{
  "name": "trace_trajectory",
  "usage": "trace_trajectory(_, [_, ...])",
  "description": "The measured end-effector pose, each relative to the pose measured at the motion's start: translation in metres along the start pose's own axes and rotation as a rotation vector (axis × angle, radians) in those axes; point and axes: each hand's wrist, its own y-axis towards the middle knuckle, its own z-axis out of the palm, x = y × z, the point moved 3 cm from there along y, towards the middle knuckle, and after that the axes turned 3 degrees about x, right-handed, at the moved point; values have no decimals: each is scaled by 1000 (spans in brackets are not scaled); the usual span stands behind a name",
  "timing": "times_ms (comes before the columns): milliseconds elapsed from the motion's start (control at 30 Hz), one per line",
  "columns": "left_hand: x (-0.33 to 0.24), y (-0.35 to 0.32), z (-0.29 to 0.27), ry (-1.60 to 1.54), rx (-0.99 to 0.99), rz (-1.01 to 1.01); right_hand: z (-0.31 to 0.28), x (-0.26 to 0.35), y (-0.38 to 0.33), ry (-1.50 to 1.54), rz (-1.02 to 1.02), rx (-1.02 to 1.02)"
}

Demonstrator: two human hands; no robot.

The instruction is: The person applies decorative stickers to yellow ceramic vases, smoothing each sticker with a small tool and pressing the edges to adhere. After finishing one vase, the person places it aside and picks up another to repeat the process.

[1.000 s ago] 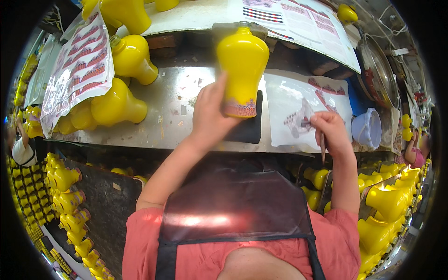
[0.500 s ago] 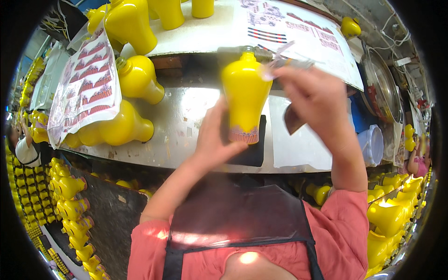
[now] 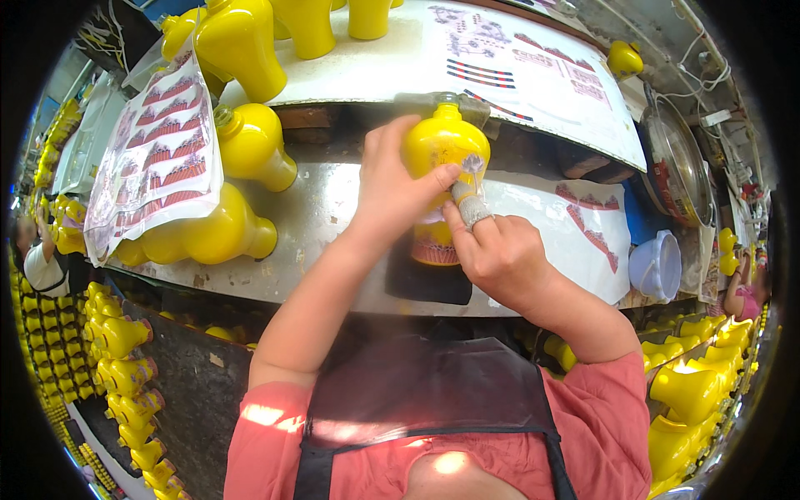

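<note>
A glossy yellow vase (image 3: 443,146) with a red patterned band at its base stands upright on a dark pad (image 3: 429,279) on the metal bench. My left hand (image 3: 393,192) wraps around its left side and grips it. My right hand (image 3: 500,254) presses a small patterned decal (image 3: 472,164) against the vase's front with a cloth-wrapped thumb.
Two more yellow vases (image 3: 250,142) lie on the bench at left beside a sheet of red decals (image 3: 158,154). Decal sheets (image 3: 583,225) lie at right, next to a pale plastic cup (image 3: 658,265). Several yellow vases fill racks left and right below the bench. Another person (image 3: 46,262) stands far left.
The right hand left the decal sheet on the bench, rose with a decal and now presses it onto the vase. The vase has come down onto the dark pad.
</note>
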Motion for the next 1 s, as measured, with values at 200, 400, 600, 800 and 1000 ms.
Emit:
trace_trajectory(200, [8, -4, 2, 10, -35, 79, -6, 15, -21, 56, 9, 88])
trace_trajectory(400, [24, -26, 7, -84, 40, 48, -10, -22, -7, 295, 300, -59])
trace_trajectory(600, [30, -43, 10, -139, 99, 2, 15, -68, 34, 681, 668, -120])
trace_trajectory(800, [34, -43, 14, -363, 114, -39, 25, -72, 41, 740, 780, -35])
trace_trajectory(1000, [32, -44, 15, -468, 116, -83, 24, -71, 36, 722, 484, -128])
